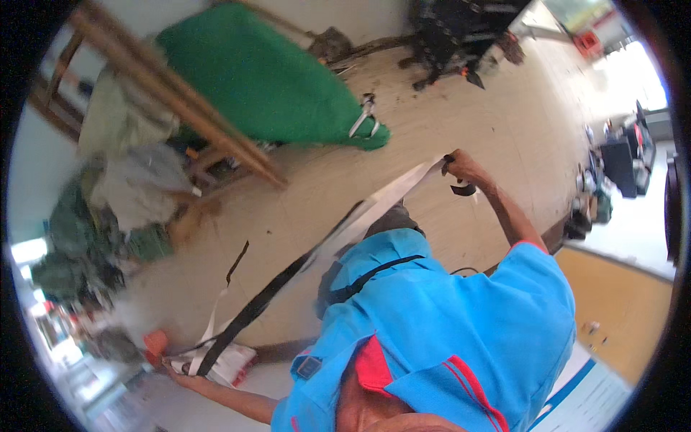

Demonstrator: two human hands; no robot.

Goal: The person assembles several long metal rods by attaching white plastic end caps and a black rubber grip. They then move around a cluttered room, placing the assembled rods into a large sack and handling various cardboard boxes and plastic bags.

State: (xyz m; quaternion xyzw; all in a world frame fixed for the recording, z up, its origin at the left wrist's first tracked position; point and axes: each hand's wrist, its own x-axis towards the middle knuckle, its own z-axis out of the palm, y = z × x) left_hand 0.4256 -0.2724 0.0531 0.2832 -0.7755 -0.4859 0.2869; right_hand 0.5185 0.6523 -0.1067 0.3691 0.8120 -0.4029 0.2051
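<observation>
Left hand [178,369] clamped on lower end of long strap [327,248], white with black band. Right hand [464,169] gripped upper end, arm extended. Strap stretched taut between hands; long axis ran diagonally, lower left to upper right, above tiled floor [461,108]. Each hand at own end; neither nearer to middle.

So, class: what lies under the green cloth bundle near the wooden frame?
The green cloth bundle rests on the pale floor, beside the wooden frame. A metal buckle lies on its lower end. Anything beneath the cloth is covered.
</observation>
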